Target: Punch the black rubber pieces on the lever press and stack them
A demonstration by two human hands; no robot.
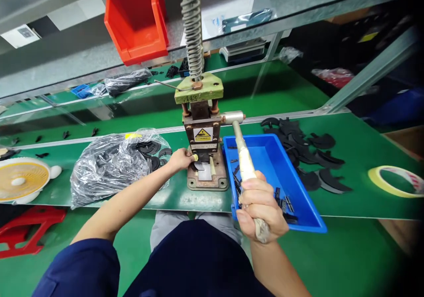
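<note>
A hand press (202, 125) with a tall spring (192, 28) stands before me on the green bench. My right hand (263, 206) is wrapped round its tape-covered lever (244, 156), which slants down toward me. At the left of the press base (220, 180), my left hand (181, 159) pinches a dark curved plastic piece (196, 167) under the press head. Something yellow covers a fingertip of that hand. My fingers partly hide the piece.
Right of the press lie a blue tray (276, 156) with small black parts, a pile of black curved pieces (294, 142) and a tape roll (376, 180). To the left are a plastic bag (109, 169) of black pieces and a fan (23, 180). A red bin (135, 23) hangs above.
</note>
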